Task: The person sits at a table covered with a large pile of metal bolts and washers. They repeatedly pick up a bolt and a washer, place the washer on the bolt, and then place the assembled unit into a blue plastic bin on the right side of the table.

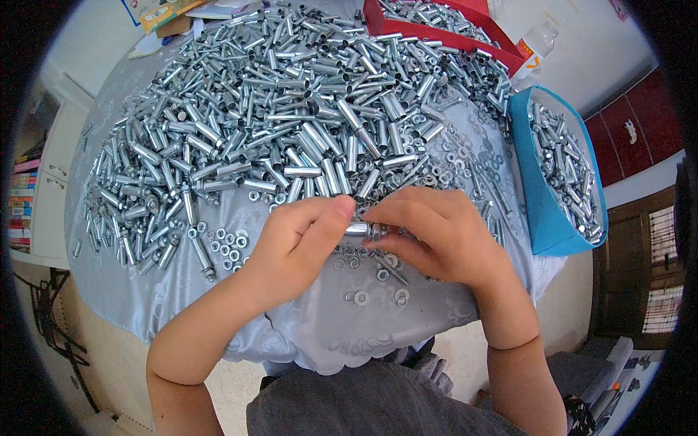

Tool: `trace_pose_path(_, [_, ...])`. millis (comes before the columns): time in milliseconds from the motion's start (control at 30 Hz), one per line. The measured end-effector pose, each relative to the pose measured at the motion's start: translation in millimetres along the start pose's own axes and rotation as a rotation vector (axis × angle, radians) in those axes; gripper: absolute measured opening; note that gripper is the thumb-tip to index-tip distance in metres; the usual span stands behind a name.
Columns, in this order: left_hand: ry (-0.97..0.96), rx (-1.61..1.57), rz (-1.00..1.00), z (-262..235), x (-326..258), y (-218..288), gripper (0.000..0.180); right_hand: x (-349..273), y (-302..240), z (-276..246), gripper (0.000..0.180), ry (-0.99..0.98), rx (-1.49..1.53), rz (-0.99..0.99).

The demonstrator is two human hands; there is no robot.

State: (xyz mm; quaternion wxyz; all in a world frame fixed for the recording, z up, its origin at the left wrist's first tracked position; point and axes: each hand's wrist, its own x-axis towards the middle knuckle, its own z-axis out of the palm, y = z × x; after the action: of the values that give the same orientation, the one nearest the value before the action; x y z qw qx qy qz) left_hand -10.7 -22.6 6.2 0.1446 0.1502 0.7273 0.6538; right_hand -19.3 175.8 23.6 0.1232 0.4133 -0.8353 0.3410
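Silver sleeve (357, 229) clasped in my left hand (297, 243), its ringed end seemingly pinched within my right hand (445, 234).

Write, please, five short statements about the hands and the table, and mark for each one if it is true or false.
1. The left hand and right hand meet at one shiny metal sleeve. True.
2. The blue box is empty. False: the blue box is filled with metal fasteners.
3. Some loose hex nuts lie to the left of the left hand. True.
4. The tablecloth is bright green. False: the tablecloth is silvery grey.
5. The red box stands nearer to the person than the hands. False: the red box is at the far side of the table.
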Motion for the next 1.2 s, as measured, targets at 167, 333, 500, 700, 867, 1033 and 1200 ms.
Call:
trace_pose_path(167, [-0.023,0.012,-0.009,-1,-1,5,0.034,0,-1,-1,0.021,-0.052,-0.030,0.008])
trace_pose_path(333, [-0.023,0.113,0.016,0,2,6,0.033,-1,-2,1,0.021,-0.104,0.002,0.060])
trace_pose_path(500, [-0.020,0.349,0.303,-4,6,1,0.030,-1,-5,-1,0.022,-0.211,0.113,0.160])
trace_pose_path(700, [-0.065,0.445,0.447,-6,4,3,0.026,-1,-9,-5,0.026,-0.282,0.375,0.274])
trace_pose_path(867, [-0.071,0.275,0.288,-4,3,-1,0.031,-2,-12,-2,0.027,-0.157,0.458,0.368])
trace_pose_path(1033, [0.168,-0.467,-0.225,-17,12,-2,0.046,-5,-9,-1,0.019,0.212,0.648,0.513])
trace_pose_path(1200, [0.257,-1.087,0.203,-68,25,12,0.049,-3,-3,-4,0.014,0.339,0.756,0.508])
